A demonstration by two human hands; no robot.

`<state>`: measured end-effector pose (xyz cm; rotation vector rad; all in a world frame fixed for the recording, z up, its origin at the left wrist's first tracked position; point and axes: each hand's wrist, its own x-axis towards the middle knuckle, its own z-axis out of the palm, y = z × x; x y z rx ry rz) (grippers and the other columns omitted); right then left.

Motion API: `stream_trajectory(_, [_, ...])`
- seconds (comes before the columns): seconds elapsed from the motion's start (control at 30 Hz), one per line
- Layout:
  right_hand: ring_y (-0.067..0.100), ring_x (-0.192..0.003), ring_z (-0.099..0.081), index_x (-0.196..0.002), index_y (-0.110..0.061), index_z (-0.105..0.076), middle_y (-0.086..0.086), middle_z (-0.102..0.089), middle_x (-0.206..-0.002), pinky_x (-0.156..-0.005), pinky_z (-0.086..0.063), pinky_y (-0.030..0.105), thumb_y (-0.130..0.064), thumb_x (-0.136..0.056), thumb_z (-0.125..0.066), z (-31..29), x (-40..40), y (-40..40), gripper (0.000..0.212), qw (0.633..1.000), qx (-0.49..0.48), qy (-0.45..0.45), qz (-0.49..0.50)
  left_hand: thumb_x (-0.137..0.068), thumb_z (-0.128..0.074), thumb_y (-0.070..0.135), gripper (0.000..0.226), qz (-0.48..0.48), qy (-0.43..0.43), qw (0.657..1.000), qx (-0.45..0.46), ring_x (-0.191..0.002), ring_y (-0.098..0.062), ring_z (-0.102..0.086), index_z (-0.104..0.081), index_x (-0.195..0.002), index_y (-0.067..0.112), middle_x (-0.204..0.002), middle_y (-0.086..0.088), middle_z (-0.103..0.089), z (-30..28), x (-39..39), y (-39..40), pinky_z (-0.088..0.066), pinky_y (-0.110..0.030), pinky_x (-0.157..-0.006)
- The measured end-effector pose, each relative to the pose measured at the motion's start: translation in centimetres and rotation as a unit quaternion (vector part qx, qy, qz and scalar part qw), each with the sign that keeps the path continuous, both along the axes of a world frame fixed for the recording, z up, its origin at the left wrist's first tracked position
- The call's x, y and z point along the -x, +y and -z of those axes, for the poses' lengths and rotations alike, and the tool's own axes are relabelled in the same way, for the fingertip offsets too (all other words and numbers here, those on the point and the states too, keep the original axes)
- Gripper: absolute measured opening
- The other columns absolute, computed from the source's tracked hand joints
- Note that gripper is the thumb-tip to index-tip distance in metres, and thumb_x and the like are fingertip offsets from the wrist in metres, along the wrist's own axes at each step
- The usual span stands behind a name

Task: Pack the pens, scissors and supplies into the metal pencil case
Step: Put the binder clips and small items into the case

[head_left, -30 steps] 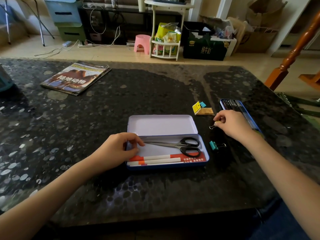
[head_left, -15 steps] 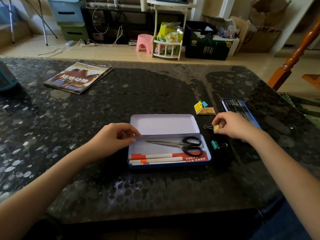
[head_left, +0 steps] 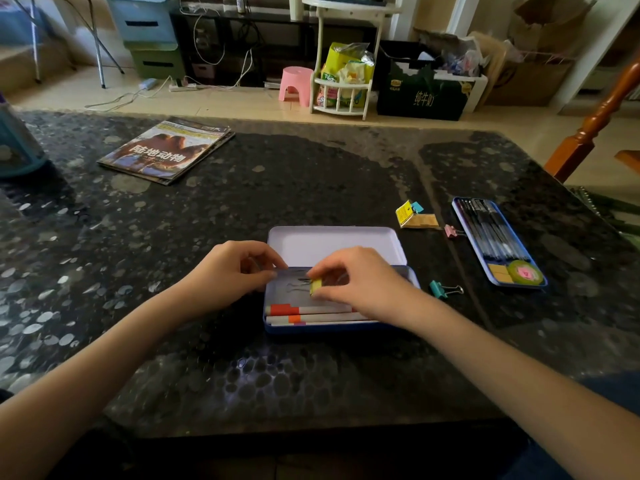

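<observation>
one open metal pencil case at mid desk, long axis left-right, lid toward the far side, two orange-banded pens lengthwise along its near wall; three binder clips: yellow, teal, pink. right hand now over the tray, pinching the yellow clip, brought from beside the case, scissors hidden. left hand curled, gripping the tray's left edge.

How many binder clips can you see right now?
3: a yellow clip pinched by the right hand over the case, a teal clip right of the case, a pink clip beside the pen tray. Others may be hidden.
</observation>
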<state>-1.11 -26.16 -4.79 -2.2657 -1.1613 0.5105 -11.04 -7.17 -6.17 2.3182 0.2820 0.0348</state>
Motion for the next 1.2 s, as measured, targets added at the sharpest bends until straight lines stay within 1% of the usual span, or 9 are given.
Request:
stream_trajectory(0.17, [-0.001,-0.091,-0.053,-0.119,-0.018,-0.066,-0.003,-0.066,-0.116,-0.072,-0.04,0.007,-0.022,-0.085,-0.069,1.4,0.4,1.3,0.035,0.999,0.02,0.02,-0.036,-0.085,-0.065,0.019,0.016,0.014,-0.013,1.0,-0.015,-0.076,0.003,-0.061,-0.067,-0.094,0.032,-0.086,0.015,-0.065,-0.1,0.0,0.1,-0.047,-0.013,-0.062])
stream_trajectory(0.3, [0.0,-0.099,-0.055,-0.122,-0.024,-0.064,-0.007,-0.064,-0.12,-0.082,-0.042,0.013,-0.026,-0.09,-0.062,1.7,0.4,1.5,0.032,0.997,0.023,0.059,-0.052,-0.084,-0.066,0.016,0.021,0.038,-0.012,0.999,-0.027,-0.08,-0.005,-0.063,-0.067,-0.09,0.035,-0.088,0.015,-0.066,0.3,-0.2,0.1,-0.052,-0.02,-0.071])
stream_trajectory(0.5, [-0.002,-0.092,-0.059,-0.122,-0.029,-0.064,-0.008,-0.069,-0.113,-0.083,-0.047,0.014,-0.022,-0.094,-0.055,1.2,0.3,1.0,0.03,0.997,0.013,0.066,-0.037,-0.086,-0.064,0.018,0.02,0.074,0.008,0.996,-0.053,-0.078,-0.007,-0.062,-0.067,-0.093,0.036,-0.085,0.014,-0.065,0.1,0.0,-0.1,-0.051,-0.019,-0.068])
stream_trajectory(0.6, [0.0,-0.097,-0.06,-0.119,-0.024,-0.065,-0.008,-0.068,-0.114,-0.09,-0.048,0.02,-0.018,-0.092,-0.059,0.0,-1.0,-0.4,0.028,0.998,-0.012,0.062,0.011,-0.087,-0.063,0.019,0.02,0.077,0.007,0.996,-0.05,-0.083,-0.003,-0.063,-0.067,-0.098,0.035,-0.094,0.015,-0.067,0.0,0.0,-0.2,-0.049,-0.013,-0.07])
stream_trajectory(0.7, [0.007,-0.087,-0.064,-0.103,-0.025,-0.07,-0.006,-0.069,-0.099,-0.085,-0.053,0.028,-0.012,-0.088,-0.063,-1.2,-3.4,-3.4,0.021,0.994,-0.046,0.018,0.101,-0.088,-0.061,0.024,0.021,0.091,0.024,0.994,-0.059,-0.082,-0.003,-0.062,-0.066,-0.105,0.034,-0.099,0.017,-0.066,0.0,-0.1,-0.8,-0.048,-0.01,-0.068])
stream_trajectory(0.8, [0.011,-0.099,-0.061,-0.097,-0.023,-0.071,-0.002,-0.069,-0.104,-0.087,-0.044,0.023,-0.009,-0.085,-0.067,-1.6,-5.6,-7.3,0.019,0.979,0.048,-0.066,0.185,-0.088,-0.06,0.032,0.024,0.111,0.053,0.989,-0.083,-0.073,-0.004,-0.061,-0.064,-0.11,0.037,-0.095,0.016,-0.065,0.0,0.0,-1.4,-0.048,-0.013,-0.066])
stream_trajectory(0.87, [0.013,-0.108,-0.058,-0.091,-0.025,-0.069,-0.001,-0.067,-0.109,-0.086,-0.047,0.026,-0.013,-0.082,-0.071,-1.5,-6.6,-9.3,0.016,0.965,0.153,-0.061,0.204,-0.087,-0.059,0.034,0.026,0.119,0.061,0.987,-0.088,-0.073,-0.004,-0.061,-0.064,-0.112,0.038,-0.1,0.014,-0.067,-0.1,0.2,-1.5,-0.05,-0.016,-0.068])
stream_trajectory(0.97, [0.011,-0.088,-0.059,-0.086,-0.031,-0.06,-0.002,-0.062,-0.098,-0.068,-0.048,0.024,-0.02,-0.076,-0.077,-1.3,-7.1,-10.2,0.023,0.943,0.272,-0.013,0.194,-0.087,-0.058,0.036,0.028,0.113,0.065,0.987,-0.091,-0.074,0.0,-0.06,-0.063,-0.115,0.035,-0.105,0.019,-0.064,-0.3,0.4,-1.6,-0.048,-0.015,-0.067])
stream_trajectory(1.2, [0.01,-0.085,-0.056,-0.088,-0.025,-0.057,-0.004,-0.057,-0.094,-0.068,-0.045,0.024,-0.025,-0.075,-0.078,-0.7,-7.5,-9.6,0.025,0.942,0.275,-0.015,0.191,-0.089,-0.056,0.035,0.03,0.114,0.075,0.987,-0.085,-0.08,-0.003,-0.061,-0.062,-0.118,0.034,-0.109,0.018,-0.063,-0.5,0.5,-1.8,-0.05,-0.016,-0.07])
